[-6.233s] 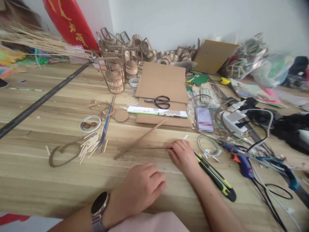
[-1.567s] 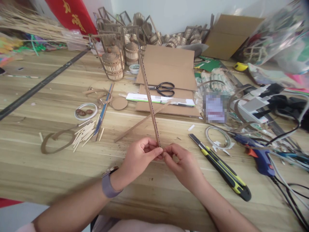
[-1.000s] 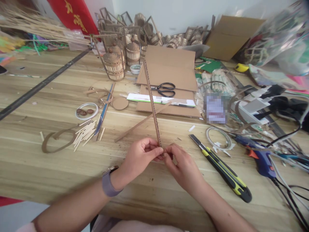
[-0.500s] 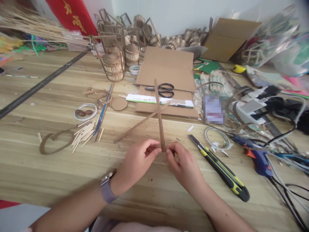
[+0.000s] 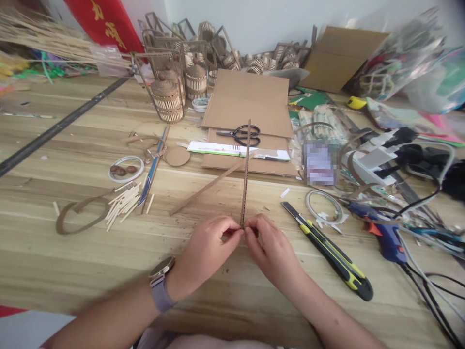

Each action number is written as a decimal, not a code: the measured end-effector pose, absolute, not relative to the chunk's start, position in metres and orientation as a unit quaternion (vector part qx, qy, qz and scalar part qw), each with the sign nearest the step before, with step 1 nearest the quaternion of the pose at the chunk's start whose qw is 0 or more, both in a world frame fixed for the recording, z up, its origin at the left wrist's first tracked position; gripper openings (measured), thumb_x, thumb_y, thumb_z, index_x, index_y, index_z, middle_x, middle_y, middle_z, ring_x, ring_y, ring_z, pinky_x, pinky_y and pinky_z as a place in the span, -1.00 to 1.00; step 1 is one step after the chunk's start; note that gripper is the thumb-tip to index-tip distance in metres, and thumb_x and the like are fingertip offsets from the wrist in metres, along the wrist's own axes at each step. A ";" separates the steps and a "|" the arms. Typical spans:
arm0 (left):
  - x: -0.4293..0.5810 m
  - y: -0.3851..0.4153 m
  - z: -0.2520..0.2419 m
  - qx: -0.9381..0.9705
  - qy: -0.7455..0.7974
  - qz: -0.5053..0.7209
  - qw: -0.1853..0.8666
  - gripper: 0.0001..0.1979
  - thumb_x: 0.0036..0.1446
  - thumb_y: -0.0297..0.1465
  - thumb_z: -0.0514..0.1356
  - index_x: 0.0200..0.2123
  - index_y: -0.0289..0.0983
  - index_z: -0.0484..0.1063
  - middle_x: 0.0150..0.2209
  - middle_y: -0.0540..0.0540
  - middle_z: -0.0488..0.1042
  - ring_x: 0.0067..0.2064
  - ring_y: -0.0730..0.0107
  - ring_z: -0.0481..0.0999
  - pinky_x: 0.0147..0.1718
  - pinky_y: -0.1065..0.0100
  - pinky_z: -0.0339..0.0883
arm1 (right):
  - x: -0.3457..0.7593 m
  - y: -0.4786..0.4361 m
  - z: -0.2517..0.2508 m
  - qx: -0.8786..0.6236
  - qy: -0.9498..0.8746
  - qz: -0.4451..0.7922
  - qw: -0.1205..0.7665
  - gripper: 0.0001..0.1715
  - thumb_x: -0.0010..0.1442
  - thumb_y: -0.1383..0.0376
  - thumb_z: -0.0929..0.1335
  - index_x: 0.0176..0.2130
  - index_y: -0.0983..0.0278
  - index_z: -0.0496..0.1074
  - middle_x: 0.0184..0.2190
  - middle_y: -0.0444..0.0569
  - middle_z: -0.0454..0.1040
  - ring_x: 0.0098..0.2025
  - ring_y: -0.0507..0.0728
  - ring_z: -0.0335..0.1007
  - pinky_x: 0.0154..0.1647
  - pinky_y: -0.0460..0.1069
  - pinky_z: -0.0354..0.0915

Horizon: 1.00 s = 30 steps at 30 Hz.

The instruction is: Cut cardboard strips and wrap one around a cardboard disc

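Note:
Between my fingertips is the near end of a narrow cardboard strip [image 5: 246,179], turned so its corrugated edge shows. My left hand [image 5: 212,242] pinches it from the left, with a watch on that wrist. Pressed against it from the right is my right hand [image 5: 269,242], also pinching. The strip's far end rises over black-handled scissors [image 5: 247,134]. A second cardboard strip [image 5: 207,189] lies slanting on the table behind my left hand. Right of my right hand rests a yellow and black utility knife [image 5: 327,249], its blade end pointing away.
Cardboard sheets [image 5: 250,99] lie ahead. On the left are small wooden sticks [image 5: 123,203], a tape roll [image 5: 126,169] and a cardboard disc [image 5: 178,156]. A blue glue gun [image 5: 385,235] with cords sits at right. Small lidded baskets [image 5: 167,102] stand behind.
The held strip has turned in my fingers: its far end has swung right and its corrugated edge shows more. My two hands have come slightly closer together.

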State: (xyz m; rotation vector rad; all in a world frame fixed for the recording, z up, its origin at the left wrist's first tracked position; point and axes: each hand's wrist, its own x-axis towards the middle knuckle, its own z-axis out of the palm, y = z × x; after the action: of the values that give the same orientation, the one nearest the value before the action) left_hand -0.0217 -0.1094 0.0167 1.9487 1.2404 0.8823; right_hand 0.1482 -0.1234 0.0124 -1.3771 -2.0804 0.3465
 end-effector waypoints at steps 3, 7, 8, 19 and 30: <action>-0.019 -0.111 0.017 0.740 0.480 0.343 0.323 -0.87 0.12 -0.57 0.19 -0.42 -0.27 0.46 -0.41 -0.01 0.54 -0.35 0.39 0.52 -0.31 0.42 0.32 | 0.147 -0.124 0.011 -0.515 -0.793 0.112 0.306 -0.83 0.29 0.41 0.22 -0.34 0.21 0.29 -0.45 -0.09 0.41 -0.42 0.09 0.36 -0.39 -0.03 0.25; -0.017 -0.110 0.017 0.706 0.499 0.341 0.369 -0.89 0.10 -0.53 0.19 -0.43 -0.26 0.47 -0.42 0.00 0.55 -0.36 0.39 0.52 -0.30 0.40 0.33 | 0.146 -0.125 0.009 -0.515 -0.796 0.072 0.309 -0.84 0.29 0.42 0.23 -0.33 0.22 0.28 -0.45 -0.09 0.41 -0.42 0.10 0.35 -0.38 -0.01 0.22; -0.017 -0.109 0.017 0.687 0.503 0.340 0.398 -0.90 0.11 -0.50 0.20 -0.43 -0.25 0.48 -0.42 0.01 0.56 -0.35 0.38 0.52 -0.30 0.40 0.33 | 0.146 -0.125 0.009 -0.516 -0.796 0.063 0.310 -0.84 0.29 0.42 0.22 -0.34 0.22 0.28 -0.46 -0.09 0.41 -0.42 0.10 0.35 -0.37 -0.01 0.22; -0.018 -0.107 0.024 0.584 0.512 0.331 0.536 -0.89 0.07 -0.39 0.20 -0.48 -0.25 0.47 -0.47 0.01 0.55 -0.39 0.38 0.51 -0.37 0.42 0.36 | 0.143 -0.128 0.013 -0.511 -0.798 0.052 0.317 -0.82 0.29 0.43 0.22 -0.34 0.21 0.27 -0.45 -0.09 0.42 -0.42 0.11 0.35 -0.36 0.00 0.19; -0.018 -0.112 0.021 0.692 0.512 0.313 0.402 -0.92 0.08 -0.48 0.15 -0.45 -0.24 0.39 -0.44 0.01 0.51 -0.36 0.38 0.49 -0.31 0.38 0.30 | 0.143 -0.128 0.015 -0.495 -0.811 0.054 0.307 -0.81 0.30 0.43 0.22 -0.35 0.21 0.25 -0.47 -0.10 0.40 -0.42 0.09 0.33 -0.35 -0.02 0.22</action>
State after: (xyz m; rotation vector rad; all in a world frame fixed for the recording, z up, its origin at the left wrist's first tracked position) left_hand -0.0184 -0.1119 0.0206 1.7480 1.2931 0.7903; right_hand 0.1426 -0.1282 0.0146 -1.3093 -2.1456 0.1439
